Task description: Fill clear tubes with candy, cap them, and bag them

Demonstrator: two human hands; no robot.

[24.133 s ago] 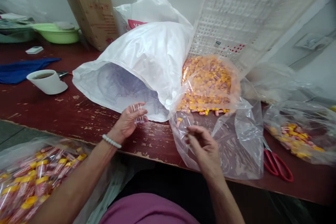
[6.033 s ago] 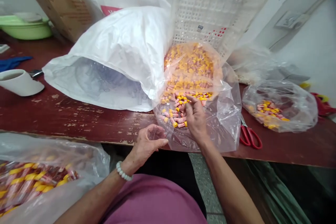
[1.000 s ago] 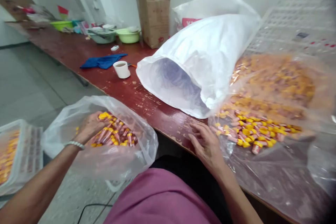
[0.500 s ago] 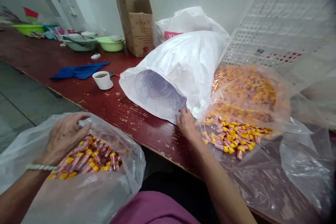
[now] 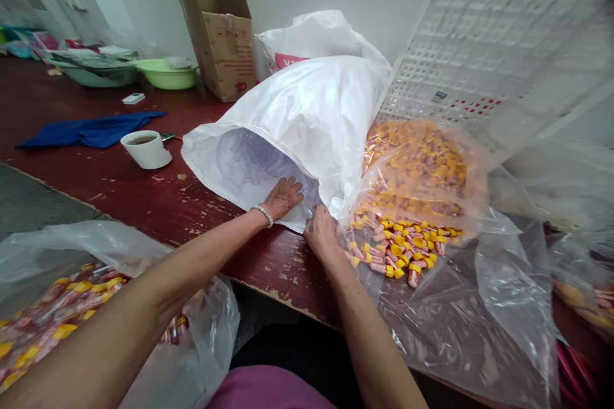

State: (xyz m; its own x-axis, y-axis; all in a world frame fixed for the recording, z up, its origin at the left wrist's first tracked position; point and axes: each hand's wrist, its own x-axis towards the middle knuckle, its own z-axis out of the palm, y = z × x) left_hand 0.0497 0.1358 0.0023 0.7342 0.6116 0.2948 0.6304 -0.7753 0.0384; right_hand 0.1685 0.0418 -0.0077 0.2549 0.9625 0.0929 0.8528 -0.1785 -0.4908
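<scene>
A large white sack [image 5: 330,96] lies on its side with its mouth facing me; clear plastic pieces show faintly inside. My left hand [image 5: 284,197], with a beaded bracelet at the wrist, reaches into that mouth, fingers spread and nothing visible in them. At the near right corner of the opening, my right hand [image 5: 321,230] is closed on the sack's rim. Just right of it, small yellow-capped tubes [image 5: 407,246] with a pinkish filling spill from a clear plastic bag [image 5: 422,166]. Another plastic bag [image 5: 211,326] of such tubes sits at lower left, partly behind my left forearm.
A white cup [image 5: 148,152] with dark liquid and a blue cloth [image 5: 91,131] are left of the sack on the red table [image 5: 201,217]. Behind stand a cardboard box [image 5: 228,51] and a green basin [image 5: 167,78]. A white plastic crate [image 5: 474,51] leans at right.
My left hand has moved from above the lower-left bag of tubes rightward into the sack's mouth. My right hand has closed at the rim. The view has turned slightly right.
</scene>
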